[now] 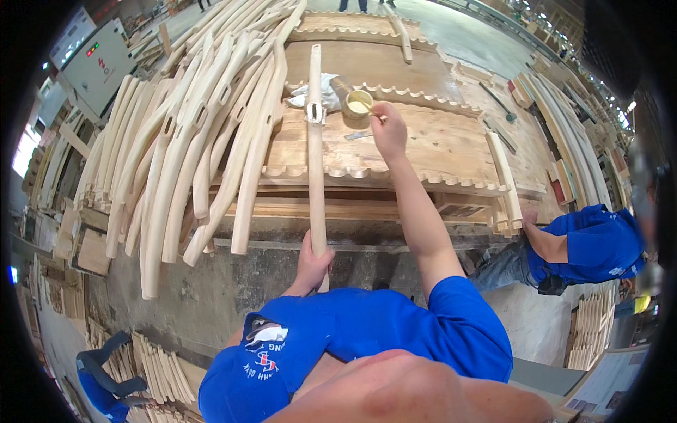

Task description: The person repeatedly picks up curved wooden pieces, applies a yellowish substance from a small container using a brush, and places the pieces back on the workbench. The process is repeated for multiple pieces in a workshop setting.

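The left hand (314,262) wraps the near end of a long, pale, slotted wooden bar (316,169) lying across a scalloped plywood bench (423,137); the right hand (388,132) pinches a thin stick (369,109), perhaps a brush, at a round tub of cream paste (358,103). Wiping excess on the rim should limit drips. Curved pale wooden bars (180,134) crowd the left, above grey workshop floor (176,303)
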Action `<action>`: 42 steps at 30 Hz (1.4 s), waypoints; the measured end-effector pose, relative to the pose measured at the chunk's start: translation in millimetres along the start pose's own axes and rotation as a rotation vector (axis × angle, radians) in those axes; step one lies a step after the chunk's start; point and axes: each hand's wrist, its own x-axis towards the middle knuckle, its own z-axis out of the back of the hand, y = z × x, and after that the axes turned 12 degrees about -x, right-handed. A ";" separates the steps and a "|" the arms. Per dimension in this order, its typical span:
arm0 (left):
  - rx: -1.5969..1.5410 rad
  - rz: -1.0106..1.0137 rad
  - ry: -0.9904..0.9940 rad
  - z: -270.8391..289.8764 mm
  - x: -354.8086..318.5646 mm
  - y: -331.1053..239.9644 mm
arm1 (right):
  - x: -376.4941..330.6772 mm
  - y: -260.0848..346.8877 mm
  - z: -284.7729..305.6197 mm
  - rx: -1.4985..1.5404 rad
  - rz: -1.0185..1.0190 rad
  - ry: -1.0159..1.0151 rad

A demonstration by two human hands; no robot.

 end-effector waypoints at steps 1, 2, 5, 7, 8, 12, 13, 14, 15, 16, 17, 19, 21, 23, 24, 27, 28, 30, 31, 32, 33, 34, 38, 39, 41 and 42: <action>0.002 -0.005 -0.001 -3.1 -2.6 -0.3 | -8.3 -11.3 14.5 0.180 -0.063 -0.002; 0.007 -0.008 0.001 -8.1 -3.1 -0.3 | -18.7 -24.1 32.0 0.358 -0.129 -0.009; -0.025 -0.048 0.068 -34.8 0.5 1.9 | -68.0 -61.6 103.5 0.693 -0.453 -0.020; -0.065 -0.059 0.155 -62.3 7.7 10.0 | -100.4 -92.4 153.4 0.676 -0.565 -0.102; -0.092 -0.066 0.196 -79.3 12.7 15.1 | -112.4 -106.2 179.2 0.665 -0.605 -0.124; -0.138 -0.080 0.402 -163.6 37.5 34.1 | -149.3 -143.2 272.8 0.509 -0.665 -0.331; -0.163 -0.048 0.421 -188.8 43.2 40.6 | -157.9 -147.7 290.7 0.495 -0.662 -0.376; -0.189 -0.017 0.437 -214.5 47.6 47.0 | -166.0 -151.7 307.6 0.481 -0.657 -0.418; -0.215 0.014 0.451 -240.9 51.2 53.9 | -173.3 -155.0 323.9 0.463 -0.650 -0.465; -0.241 0.046 0.462 -265.3 53.4 63.8 | -181.7 -159.3 337.8 0.456 -0.636 -0.491; -0.275 0.032 0.474 -289.5 57.0 72.5 | -188.7 -163.6 350.0 0.450 -0.620 -0.514; -0.294 0.111 0.426 -333.7 51.8 83.7 | -204.5 -173.1 371.4 0.433 -0.630 -0.550; -0.237 0.113 0.375 -367.6 48.5 98.5 | -214.3 -180.0 389.2 0.393 -0.673 -0.562; -0.133 0.075 0.297 -393.7 51.4 114.4 | -217.8 -182.9 400.0 0.379 -0.682 -0.538; -0.207 0.104 0.291 -405.2 52.6 119.6 | -221.2 -183.2 404.9 0.360 -0.683 -0.521; -0.221 0.024 0.224 -439.0 67.2 129.2 | -226.5 -186.9 411.2 0.316 -0.659 -0.441; -0.189 0.025 0.193 -445.9 68.5 120.0 | -226.1 -187.9 409.6 0.301 -0.665 -0.418; -0.141 0.025 0.133 -452.1 68.6 115.5 | -213.3 -186.4 404.0 0.299 -0.659 -0.354; -0.099 0.072 0.152 -449.1 69.4 113.6 | -205.7 -183.1 397.7 0.315 -0.655 -0.322; -0.070 0.015 0.130 -445.7 69.5 110.7 | -195.8 -180.8 391.0 0.331 -0.646 -0.286; -0.019 -0.059 0.226 -433.3 76.2 114.7 | -181.1 -178.5 384.0 0.373 -0.616 -0.242; 0.061 -0.110 0.341 -417.3 78.9 113.2 | -174.4 -177.5 376.3 0.398 -0.600 -0.220; 0.434 -0.097 1.045 -276.4 81.4 53.5 | -142.9 -164.1 346.0 0.406 -0.572 -0.094; 0.473 -0.139 0.983 -234.6 78.2 15.9 | -132.6 -159.2 334.5 0.387 -0.550 -0.061; 0.592 -0.256 0.730 -154.7 60.3 -74.7 | -111.6 -161.0 315.9 0.169 -0.353 -0.042; 0.592 -0.412 0.526 -113.2 59.0 -96.3 | -100.1 -158.1 314.0 0.095 -0.334 -0.021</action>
